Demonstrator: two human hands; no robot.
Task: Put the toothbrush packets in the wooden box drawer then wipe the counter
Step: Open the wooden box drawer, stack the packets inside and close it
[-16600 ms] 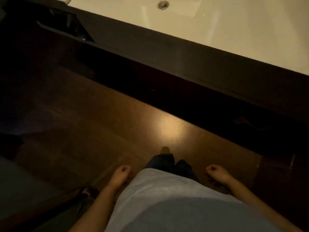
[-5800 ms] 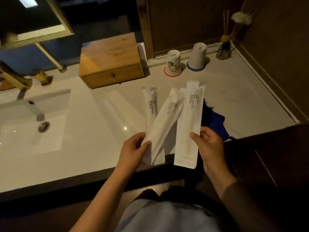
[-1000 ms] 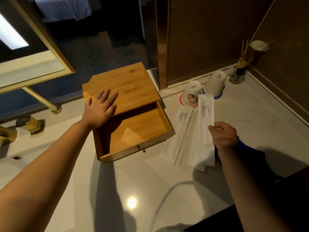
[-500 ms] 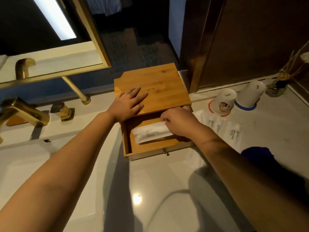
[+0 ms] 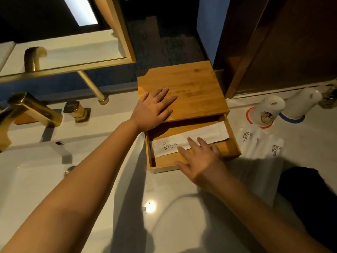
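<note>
Left hand: flat on wooden box top, fingers spread | Right hand: fingers spread over open drawer | One toothbrush packet lay in drawer | remaining packets lay on counter right of box, beside dark cloth

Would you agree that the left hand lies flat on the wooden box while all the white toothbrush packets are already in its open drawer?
Not all: the head view shows one white toothbrush packet in the open drawer; others lie on the counter. The left hand does lie flat on the wooden box.
</note>
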